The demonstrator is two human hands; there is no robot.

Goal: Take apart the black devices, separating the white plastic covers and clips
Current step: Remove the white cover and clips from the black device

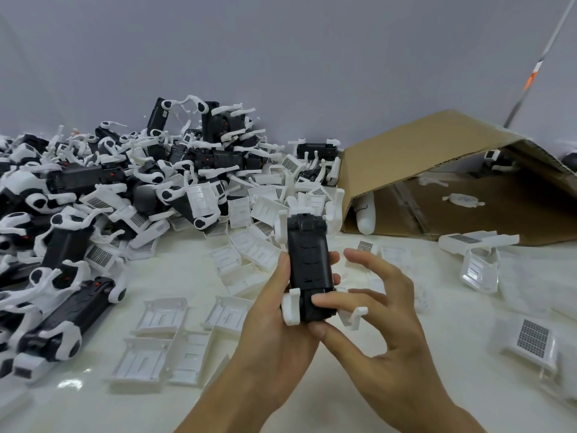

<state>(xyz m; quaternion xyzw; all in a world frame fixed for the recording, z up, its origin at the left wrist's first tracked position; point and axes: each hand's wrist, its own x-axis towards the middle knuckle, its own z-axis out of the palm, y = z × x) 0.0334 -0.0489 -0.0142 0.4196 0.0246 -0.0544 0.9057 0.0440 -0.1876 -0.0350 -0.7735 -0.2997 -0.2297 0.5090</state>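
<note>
Black and upright, the device [309, 270] sits in your left hand [278, 310], fingers curled round its body above the glossy white surface [406, 354]. Your right hand [384, 314] pinches its lower end — thumb beneath, forefinger across the front — beside a white clip [292, 306]. Loose white covers [162, 317] lie flat near your wrists; the heap of undone devices [93, 195] rises to your left, a tipped cardboard box [421, 157] to your right.

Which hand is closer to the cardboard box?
The right hand. It is just right of the black device, on the side of the box. The left hand grips the device from its left, farther from the box.
</note>
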